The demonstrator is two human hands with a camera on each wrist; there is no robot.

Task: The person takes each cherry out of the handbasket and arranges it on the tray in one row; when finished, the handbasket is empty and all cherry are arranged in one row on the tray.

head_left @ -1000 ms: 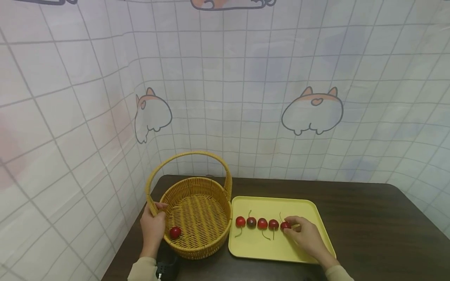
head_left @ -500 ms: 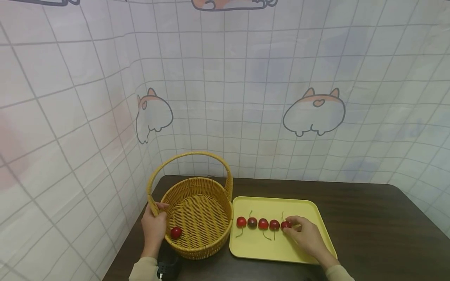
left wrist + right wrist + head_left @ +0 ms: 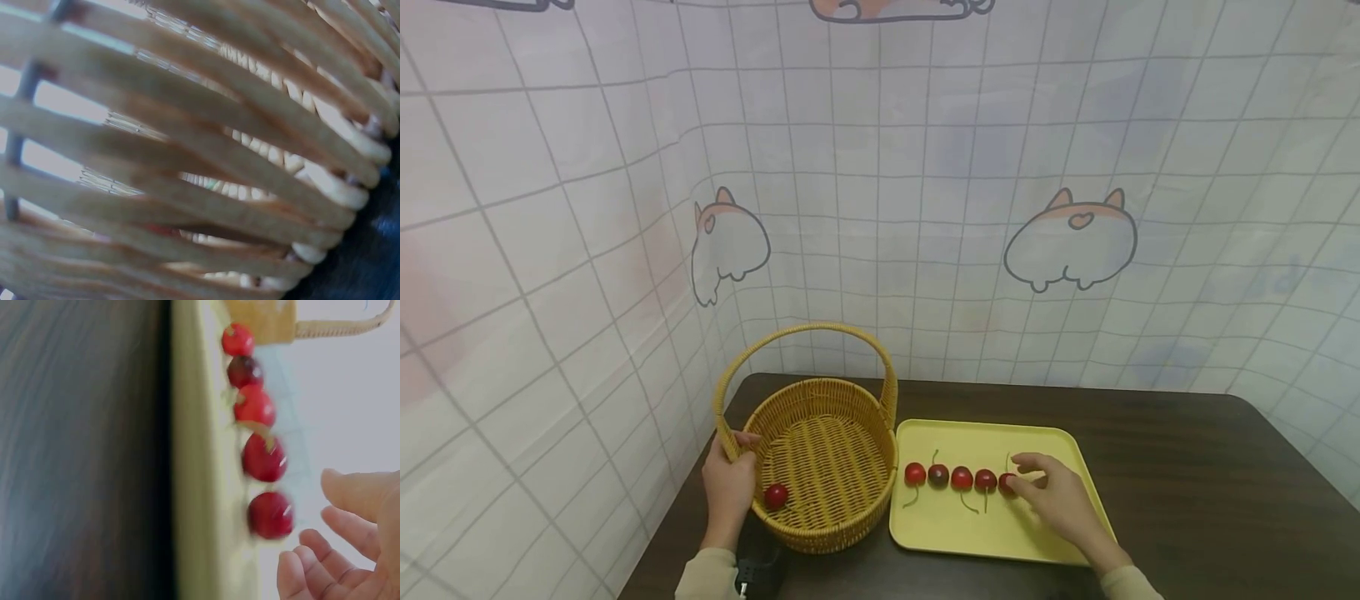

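Observation:
My left hand (image 3: 728,483) grips the yellow wicker basket (image 3: 820,533) at its left rim, by the foot of the arched handle. Inside the basket, near that hand, lies one red cherry (image 3: 776,497). Several stemmed cherries form a row across a yellow tray (image 3: 985,537), their stems pointing different ways. By the rightmost cherry (image 3: 271,515), my right hand (image 3: 1062,502) has its thumb and fingers spread apart, holding nothing. The right wrist view shows a gap between the fingers and that cherry. Only blurred basket weave (image 3: 187,131) fills the left wrist view.
Basket and tray stand side by side on a dark wooden table (image 3: 1195,483). A black object (image 3: 760,571) sits by the left forearm. Behind the table hangs a white grid-patterned curtain (image 3: 910,250) with cartoon animals.
The right hand's fingers have spread from the rightmost cherry they were pinching, and the hand has drawn slightly right. That cherry stays at the row's end. The left hand keeps its hold.

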